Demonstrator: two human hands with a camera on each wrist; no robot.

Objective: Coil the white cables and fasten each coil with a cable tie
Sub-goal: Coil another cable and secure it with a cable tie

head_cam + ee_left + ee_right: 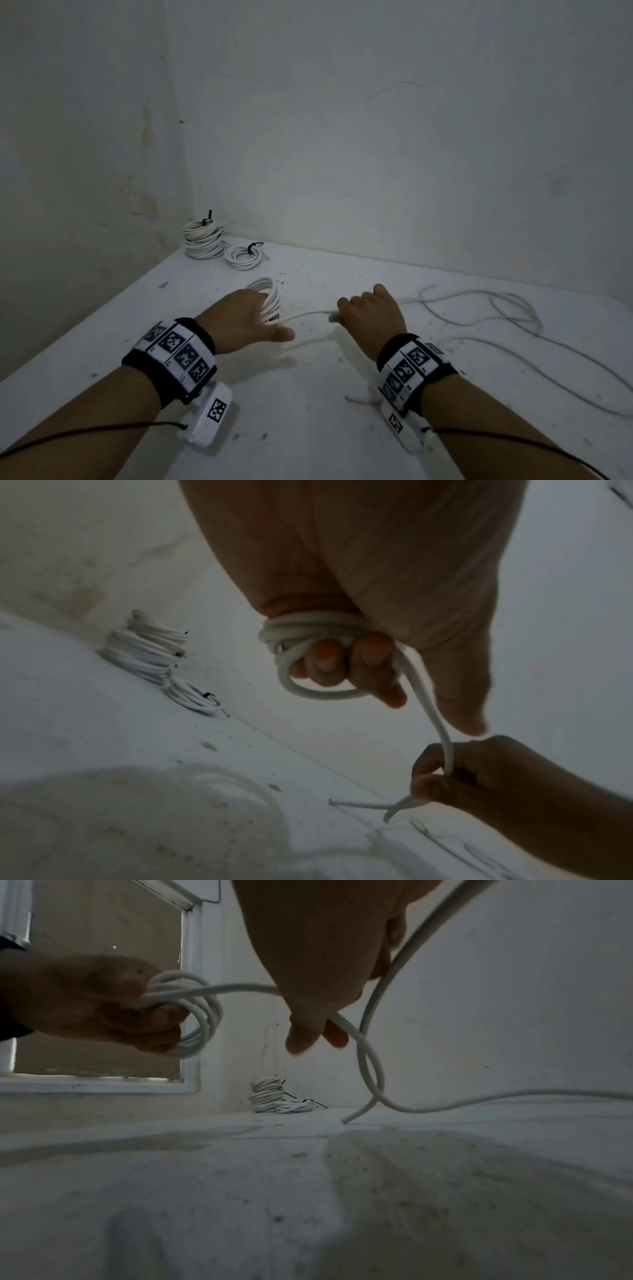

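Centre of the head view, over the white table (pixel 308 394): we hold a half-made coil (pixel 270 301) in our left hand (pixel 239 320), fingers curled through the loops. Our right hand (pixel 371 318) pinches the free run of the same white cable (pixel 308 314) just beside it.

Step in hand, as we judge it: winding, coil not yet tied. At right of the head view the loose cable (pixel 496 308) lies sprawled over the table, so a good deal seems left to wind.

Next move likely calls for our right hand to bring the pinched stretch round onto the loops, left hand keeping them bunched. Then a tie.

Upper left of the tabletop, in the corner: a stack of finished coils (pixel 202 241) and one small coil (pixel 244 257) beside it, each with a black tie (pixel 252 247).

Hard to make out:
- no spare tie visible anywhere
- left fingertips hidden behind the loops in the head view; the left wrist view shows them (pixel 342 661)
- loose cable runs off the right edge
- whether the cable end (pixel 346 1121) touching the table belongs to this cable, cannot tell
- wrist views dark, soft
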